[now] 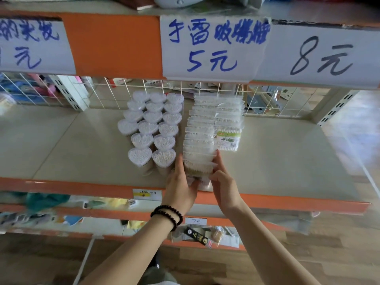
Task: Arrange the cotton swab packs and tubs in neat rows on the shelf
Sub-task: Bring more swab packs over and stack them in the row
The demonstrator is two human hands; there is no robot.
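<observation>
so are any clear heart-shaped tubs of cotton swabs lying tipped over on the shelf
No, every clear heart-shaped tub stands upright, lid up, in rows on the beige shelf.

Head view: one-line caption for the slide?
Both hands, left and right, square up the front of a row of cotton swab packs beside heart-shaped tubs.
</observation>
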